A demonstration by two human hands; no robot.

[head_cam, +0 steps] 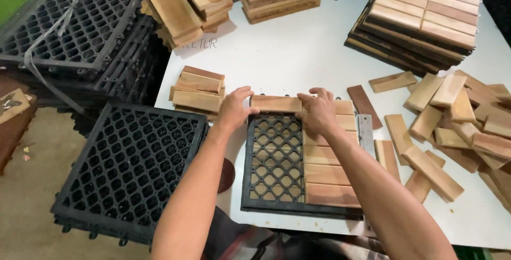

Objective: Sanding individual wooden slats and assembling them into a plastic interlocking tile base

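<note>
A black plastic grid base point(274, 164) lies on the white table point(298, 58) right in front of me. Its right half is covered by a column of wooden slats point(330, 177). Both hands hold one light wooden slat point(275, 103) flat over the top left corner of the base. My left hand point(234, 109) grips its left end. My right hand point(318, 112) presses on its right end, beside the slats in the right column.
A small pile of slats point(198, 92) sits left of the base, and loose slats point(458, 121) are strewn at right. Finished wooden tiles point(420, 18) are stacked at back right. Black grid bases point(128, 167) are stacked at left. A metal ruler point(365, 132) lies beside the base.
</note>
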